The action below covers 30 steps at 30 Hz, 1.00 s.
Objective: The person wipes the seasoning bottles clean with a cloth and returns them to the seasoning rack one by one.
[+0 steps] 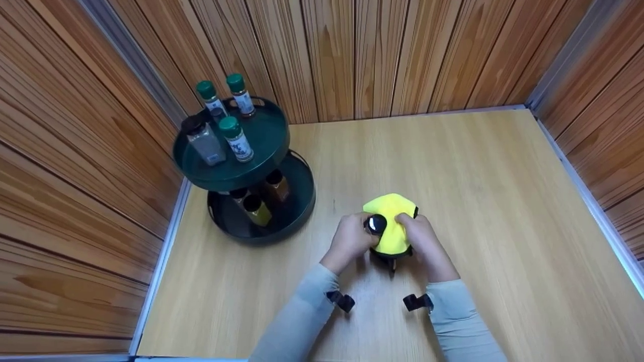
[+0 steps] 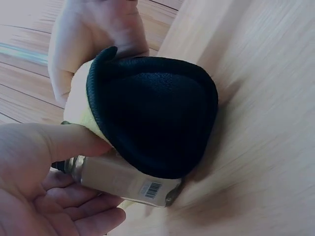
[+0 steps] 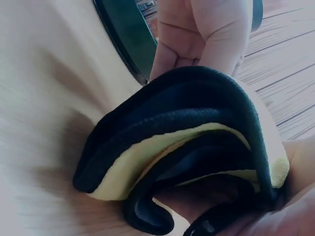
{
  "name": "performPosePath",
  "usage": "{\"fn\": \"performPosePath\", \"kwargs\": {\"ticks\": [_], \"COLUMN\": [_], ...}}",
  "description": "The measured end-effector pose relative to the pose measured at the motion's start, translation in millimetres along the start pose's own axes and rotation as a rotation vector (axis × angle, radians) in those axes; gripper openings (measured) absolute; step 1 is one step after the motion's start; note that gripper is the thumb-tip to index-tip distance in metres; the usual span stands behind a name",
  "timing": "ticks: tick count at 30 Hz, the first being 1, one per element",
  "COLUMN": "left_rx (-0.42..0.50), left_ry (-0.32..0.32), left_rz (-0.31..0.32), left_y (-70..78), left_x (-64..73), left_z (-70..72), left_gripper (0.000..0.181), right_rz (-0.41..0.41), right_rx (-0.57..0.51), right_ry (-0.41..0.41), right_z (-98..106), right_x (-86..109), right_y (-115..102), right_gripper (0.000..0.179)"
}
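In the head view, a yellow cloth (image 1: pixel 393 239) with a black edging is bunched between both hands above the wooden table. My left hand (image 1: pixel 348 237) grips a spice jar (image 2: pixel 123 179) with a black cap, its thumb against the cloth. The jar lies on its side in the left wrist view, a barcode label near its base. My right hand (image 1: pixel 426 245) holds the cloth from the other side, thumb on top of the yellow face. Folds of black-edged cloth (image 3: pixel 182 118) hang below in the right wrist view and hide most of the right fingers.
A dark green two-tier round rack stands at the back left. Its upper tray (image 1: pixel 269 133) bears several jars, some with green caps (image 1: pixel 230 127). More jars (image 1: pixel 257 209) stand on its lower tray (image 1: pixel 298 213). Wood-panelled walls (image 1: pixel 332 60) border the table (image 1: pixel 503 201).
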State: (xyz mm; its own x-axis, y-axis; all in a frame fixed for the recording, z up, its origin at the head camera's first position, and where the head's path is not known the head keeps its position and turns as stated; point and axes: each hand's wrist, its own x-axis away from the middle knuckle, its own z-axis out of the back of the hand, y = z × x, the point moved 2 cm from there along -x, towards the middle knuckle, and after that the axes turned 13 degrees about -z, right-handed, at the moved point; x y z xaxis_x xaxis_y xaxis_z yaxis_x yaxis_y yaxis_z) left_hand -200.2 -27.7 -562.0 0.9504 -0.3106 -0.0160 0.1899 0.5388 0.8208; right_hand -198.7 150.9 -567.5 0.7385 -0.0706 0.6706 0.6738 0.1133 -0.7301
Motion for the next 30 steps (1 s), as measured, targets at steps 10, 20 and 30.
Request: {"fn": "performPosePath", "kwargs": {"ticks": [10,20,30], "left_rx": [0.114,0.146,0.508], "left_ry": [0.019,0.193,0.343], "left_rz": [0.005,-0.019,-0.03], "left_y": [-1.1,9.4,23.8], "left_x": [1.0,13.6,18.6], "left_z": [7.2,29.5,39.5], "left_gripper": [0.045,0.039,0.044], "right_rz": [0.05,0.208,0.356], "right_rx": [-0.089,-0.167,-0.416], "right_ry": [0.001,0.072,-0.017], "right_z": [8,8,-11], "right_x": [14.3,23.2,25.2], "right_y": [-4,-2,6], "right_gripper": [0.029,0.032,0.024]}}
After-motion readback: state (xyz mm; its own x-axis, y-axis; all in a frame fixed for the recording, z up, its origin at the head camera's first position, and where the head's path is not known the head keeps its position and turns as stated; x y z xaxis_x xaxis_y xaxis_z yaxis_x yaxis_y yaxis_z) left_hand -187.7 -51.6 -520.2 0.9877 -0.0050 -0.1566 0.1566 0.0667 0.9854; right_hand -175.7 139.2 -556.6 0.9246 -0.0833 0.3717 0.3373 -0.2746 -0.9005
